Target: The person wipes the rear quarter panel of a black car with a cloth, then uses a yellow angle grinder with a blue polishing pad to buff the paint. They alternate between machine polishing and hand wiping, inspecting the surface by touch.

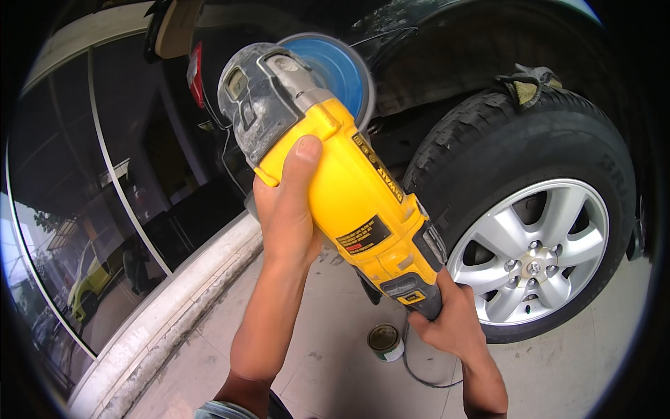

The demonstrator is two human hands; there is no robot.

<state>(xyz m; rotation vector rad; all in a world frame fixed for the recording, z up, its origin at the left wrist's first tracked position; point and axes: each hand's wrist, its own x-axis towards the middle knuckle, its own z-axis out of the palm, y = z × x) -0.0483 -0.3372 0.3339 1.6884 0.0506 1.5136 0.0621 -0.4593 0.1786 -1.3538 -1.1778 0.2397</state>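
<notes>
A yellow and black DeWalt rotary polisher (pixel 345 194) spans the middle of the view, tilted with its head at the upper left. My left hand (pixel 290 204) grips the body just behind the scuffed black head cover, thumb on top. Around the rear handle, my right hand (pixel 453 314) is closed. A round blue backing plate (pixel 335 68) with a grey rim sits under the head, against or close to the dark car body panel (pixel 387 23); whether it touches is hidden.
At right stands a tyre (pixel 445 152) on a silver alloy wheel (pixel 534 262), with a crumpled cloth (pixel 528 86) on its tread. An opened can (pixel 386 343) and a power cord (pixel 426 385) lie on the tiled floor (pixel 324 366). Glass panels (pixel 120 183) line the left above a ledge (pixel 172 293).
</notes>
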